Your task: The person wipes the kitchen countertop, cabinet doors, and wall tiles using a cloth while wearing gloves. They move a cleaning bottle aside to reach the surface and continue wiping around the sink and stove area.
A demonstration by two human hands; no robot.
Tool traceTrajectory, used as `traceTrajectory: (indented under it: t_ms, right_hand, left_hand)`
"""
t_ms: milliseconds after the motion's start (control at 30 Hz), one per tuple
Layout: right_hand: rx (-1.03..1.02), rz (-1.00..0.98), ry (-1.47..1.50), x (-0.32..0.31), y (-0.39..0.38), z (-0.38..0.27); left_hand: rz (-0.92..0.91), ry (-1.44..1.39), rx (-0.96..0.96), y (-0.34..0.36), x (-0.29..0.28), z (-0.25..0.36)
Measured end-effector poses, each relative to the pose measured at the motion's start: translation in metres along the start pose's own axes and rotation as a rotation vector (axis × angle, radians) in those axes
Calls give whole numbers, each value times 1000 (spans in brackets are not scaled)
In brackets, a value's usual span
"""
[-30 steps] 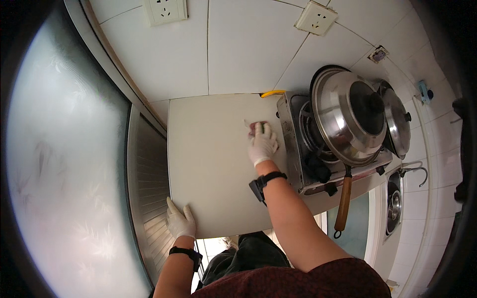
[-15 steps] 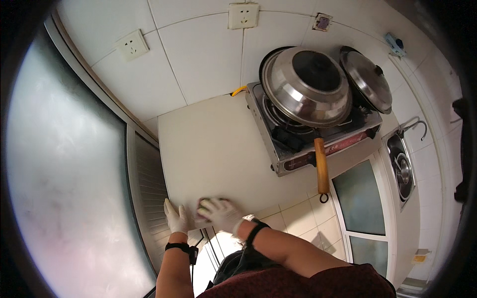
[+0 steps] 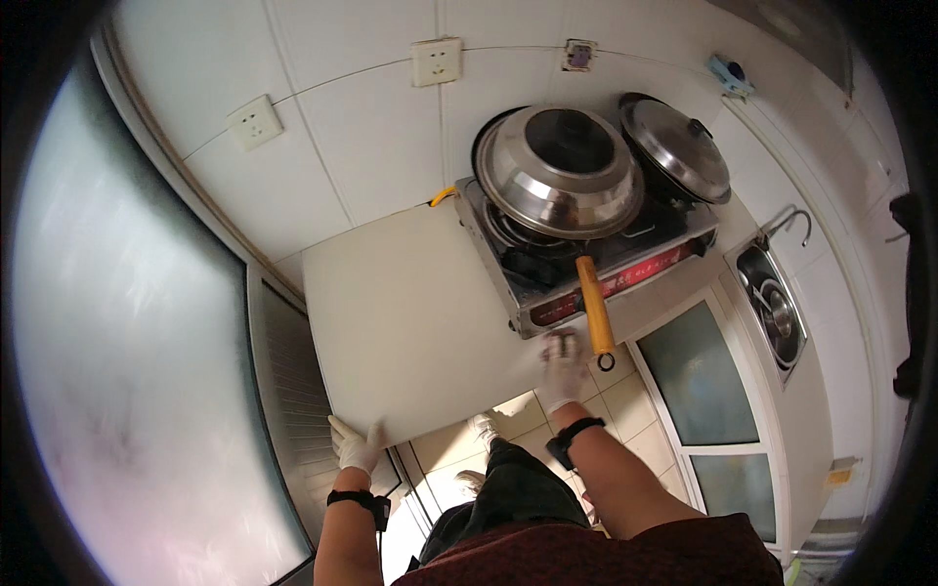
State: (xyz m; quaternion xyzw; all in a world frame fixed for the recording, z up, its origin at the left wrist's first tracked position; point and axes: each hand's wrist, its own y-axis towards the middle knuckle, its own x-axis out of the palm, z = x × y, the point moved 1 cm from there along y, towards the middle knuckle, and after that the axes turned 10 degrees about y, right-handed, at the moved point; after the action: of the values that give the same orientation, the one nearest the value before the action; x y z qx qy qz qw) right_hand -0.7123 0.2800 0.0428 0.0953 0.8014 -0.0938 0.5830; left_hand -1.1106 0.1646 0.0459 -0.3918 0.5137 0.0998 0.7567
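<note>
My left hand (image 3: 358, 445), in a pale glove, rests at the near left corner of the white countertop (image 3: 401, 313). Its thumb and fingers are spread apart, with nothing held. My right hand (image 3: 562, 371), gloved too and slightly blurred, presses down at the counter's front edge, just left of the wok's wooden handle (image 3: 594, 311). A small reddish thing, mostly hidden, shows at its fingertips; its kind cannot be made out. Just beyond this hand stands a gas stove (image 3: 596, 264), bearing the wok under a domed steel lid (image 3: 557, 186).
A second lidded pan (image 3: 679, 146) sits on the stove's right side. Farther right is a steel sink (image 3: 772, 313) with a bowl in it. A frosted glass panel (image 3: 127, 342) bounds the left. An orange hose (image 3: 443, 196) runs behind the stove, below wall sockets (image 3: 437, 62).
My right hand has swept right along the counter's front edge, from beside my left hand to near the wok handle. My left hand stays at the corner. The view has shifted slightly.
</note>
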Motion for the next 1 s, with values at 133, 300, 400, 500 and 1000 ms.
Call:
traceTrajectory:
  t_ms: [133, 300, 400, 500, 1000]
  right_hand:
    - [-388, -63, -22, 23, -69, -87]
    - [-795, -359, 273, 30, -126, -170]
    - [-973, -468, 246, 30, -121, -179]
    - [-1061, -552, 264, 22, -96, -152]
    - [-489, -57, 47, -85, 133, 226]
  left_hand:
    - [-10, -41, 12, 6, 5, -6]
    - [-7, -8, -15, 12, 8, -8]
    - [16, -25, -5, 16, 9, -10]
    - [7, -50, -14, 23, 12, -17]
    - [-118, -233, 56, -182, 120, -35]
